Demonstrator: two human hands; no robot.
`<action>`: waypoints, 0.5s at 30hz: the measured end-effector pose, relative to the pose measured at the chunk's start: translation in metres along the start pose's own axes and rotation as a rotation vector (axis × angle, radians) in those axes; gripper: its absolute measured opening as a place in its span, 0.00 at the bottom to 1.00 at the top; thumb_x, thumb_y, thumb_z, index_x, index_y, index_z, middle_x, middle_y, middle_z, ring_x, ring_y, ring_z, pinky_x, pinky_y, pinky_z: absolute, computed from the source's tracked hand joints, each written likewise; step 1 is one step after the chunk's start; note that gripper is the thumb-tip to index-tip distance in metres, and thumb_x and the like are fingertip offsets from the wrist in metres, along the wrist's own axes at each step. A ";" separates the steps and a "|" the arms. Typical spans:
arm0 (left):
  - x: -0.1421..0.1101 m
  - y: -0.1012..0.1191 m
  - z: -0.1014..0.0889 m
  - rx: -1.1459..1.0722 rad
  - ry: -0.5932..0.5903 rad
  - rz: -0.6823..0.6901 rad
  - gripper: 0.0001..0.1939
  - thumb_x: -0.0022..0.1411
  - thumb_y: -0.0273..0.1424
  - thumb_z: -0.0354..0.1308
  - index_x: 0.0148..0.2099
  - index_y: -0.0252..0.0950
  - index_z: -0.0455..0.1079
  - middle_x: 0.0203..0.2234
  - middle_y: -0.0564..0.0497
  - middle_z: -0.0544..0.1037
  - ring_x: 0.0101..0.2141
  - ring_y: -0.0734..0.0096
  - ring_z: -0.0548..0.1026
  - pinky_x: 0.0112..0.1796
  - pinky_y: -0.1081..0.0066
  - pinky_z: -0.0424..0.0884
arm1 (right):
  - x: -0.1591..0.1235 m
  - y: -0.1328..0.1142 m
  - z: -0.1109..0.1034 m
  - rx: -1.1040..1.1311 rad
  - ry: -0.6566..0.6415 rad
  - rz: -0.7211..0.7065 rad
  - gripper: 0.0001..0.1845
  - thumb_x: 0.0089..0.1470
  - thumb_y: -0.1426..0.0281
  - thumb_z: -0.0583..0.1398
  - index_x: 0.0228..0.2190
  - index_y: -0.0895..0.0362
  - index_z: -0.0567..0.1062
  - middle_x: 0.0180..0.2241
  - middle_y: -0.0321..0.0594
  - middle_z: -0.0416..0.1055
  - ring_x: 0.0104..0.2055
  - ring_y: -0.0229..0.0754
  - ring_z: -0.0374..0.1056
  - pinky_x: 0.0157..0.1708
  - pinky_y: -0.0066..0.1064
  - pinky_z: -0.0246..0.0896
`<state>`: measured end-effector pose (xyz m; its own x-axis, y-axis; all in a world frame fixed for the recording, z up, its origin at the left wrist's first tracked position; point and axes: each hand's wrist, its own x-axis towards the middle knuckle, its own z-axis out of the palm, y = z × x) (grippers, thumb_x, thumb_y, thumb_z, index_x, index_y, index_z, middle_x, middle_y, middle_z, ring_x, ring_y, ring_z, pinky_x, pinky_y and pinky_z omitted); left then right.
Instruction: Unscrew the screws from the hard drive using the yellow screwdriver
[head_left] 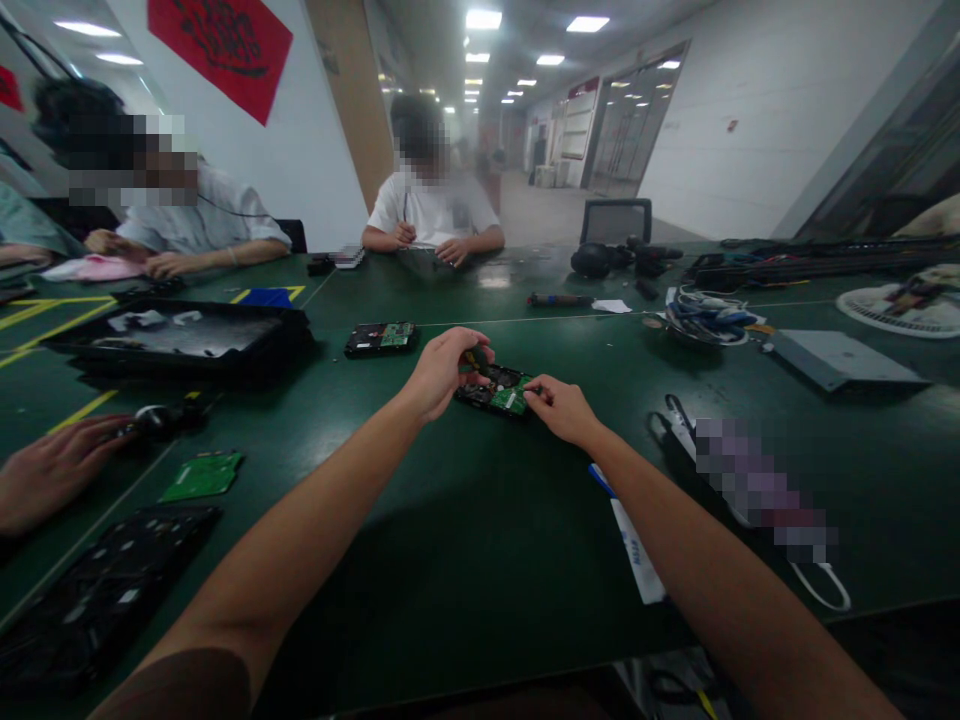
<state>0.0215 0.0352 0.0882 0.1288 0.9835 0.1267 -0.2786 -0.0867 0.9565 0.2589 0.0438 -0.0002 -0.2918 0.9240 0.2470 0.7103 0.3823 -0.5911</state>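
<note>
A hard drive (495,398) with a green circuit board (511,396) on its upper face lies on the table in front of me. My left hand (442,372) is closed around a dark screwdriver (475,358) over the drive's left part; its tip is hidden. With fingers pinched, my right hand (561,408) grips the drive's right edge beside the board. A second hard drive (381,338) rests farther off to the left.
At left, another person's hand (52,470) is near a loose green board (202,475) and black casing (97,590). A black tray (187,345) stands behind. To the right are a cable bundle (705,318), a grey metal box (847,358) and a lanyard (679,425).
</note>
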 end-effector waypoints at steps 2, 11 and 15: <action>0.000 -0.002 0.001 -0.046 0.008 -0.011 0.11 0.58 0.36 0.61 0.39 0.34 0.73 0.33 0.44 0.78 0.37 0.60 0.78 0.31 0.65 0.77 | 0.000 -0.001 -0.001 -0.002 -0.013 -0.001 0.15 0.65 0.59 0.57 0.47 0.53 0.77 0.26 0.32 0.72 0.28 0.39 0.66 0.30 0.31 0.54; 0.003 -0.003 -0.003 0.043 0.025 0.068 0.10 0.59 0.36 0.61 0.36 0.33 0.76 0.37 0.43 0.78 0.39 0.63 0.75 0.29 0.71 0.74 | 0.001 0.001 0.001 -0.005 -0.010 -0.004 0.15 0.65 0.60 0.57 0.47 0.54 0.77 0.27 0.33 0.73 0.28 0.38 0.67 0.30 0.31 0.55; 0.001 -0.001 -0.001 -0.039 -0.022 0.000 0.10 0.59 0.36 0.61 0.39 0.34 0.73 0.34 0.44 0.79 0.38 0.61 0.78 0.33 0.66 0.77 | 0.001 0.002 0.000 0.000 -0.011 0.004 0.15 0.65 0.60 0.58 0.47 0.54 0.77 0.26 0.32 0.73 0.27 0.38 0.66 0.29 0.31 0.55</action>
<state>0.0212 0.0360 0.0869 0.1494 0.9798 0.1329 -0.3159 -0.0801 0.9454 0.2597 0.0454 -0.0014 -0.2961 0.9254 0.2367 0.7113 0.3790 -0.5920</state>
